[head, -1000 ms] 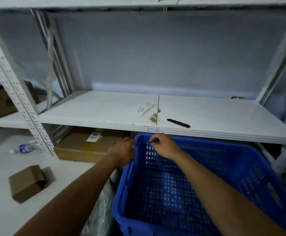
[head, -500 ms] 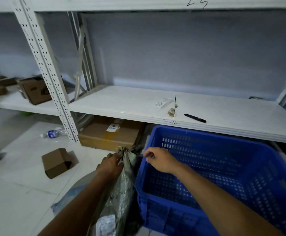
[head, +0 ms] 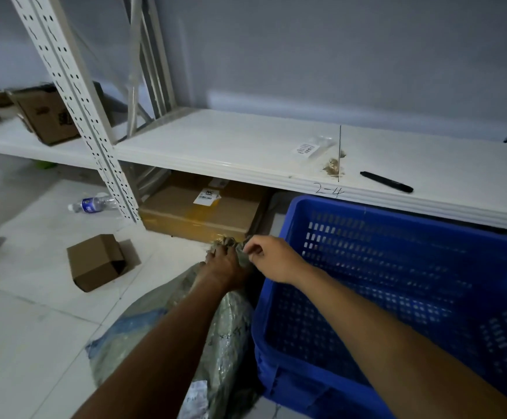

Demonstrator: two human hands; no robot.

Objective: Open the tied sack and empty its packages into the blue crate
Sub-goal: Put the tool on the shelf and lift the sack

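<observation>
A grey-green woven sack [head: 228, 334] stands on the floor just left of the blue crate [head: 403, 297], its gathered neck pointing up. My left hand [head: 225, 264] is closed around the sack's neck. My right hand [head: 268, 257] pinches the tie at the top of the neck, right beside the left hand. The crate is perforated plastic and I see no packages in it. My forearms hide much of the sack's body.
A white metal shelf [head: 246, 152] runs behind, with a black marker [head: 386, 182] and a small clear bag [head: 309, 148] on it. Under it lies a flat cardboard box [head: 197, 216]. A small open carton [head: 98, 261] and a water bottle [head: 93, 204] lie on the floor to the left.
Both hands have left the crate's rim and taken hold of the sack's neck beside the crate. The view has swung down and left, showing more of the sack and floor.
</observation>
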